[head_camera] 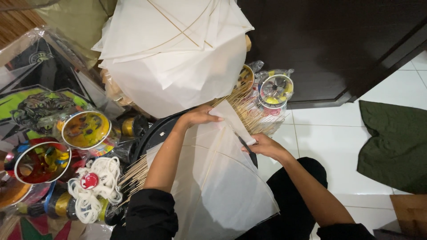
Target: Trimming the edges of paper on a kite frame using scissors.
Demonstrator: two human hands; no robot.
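A white paper kite (pixel 218 173) with thin bamboo sticks lies across my lap. My left hand (pixel 199 115) presses its top edge, fingers on a folded white paper flap (pixel 231 120). My right hand (pixel 264 146) grips the flap's lower end together with a dark blade-like tool (pixel 246 146). A stack of finished white kites (pixel 173 53) leans just above my hands. A bundle of thin bamboo sticks (pixel 249 111) lies behind the flap.
Clear-wrapped colourful string spools (pixel 275 89) stand by a dark wooden door (pixel 329 44). At left are more spools (pixel 84 130), a coil of white string (pixel 95 189), printed kites (pixel 35 93) and a black round tray (pixel 153 135). A green cloth (pixel 393 142) lies on white tiles.
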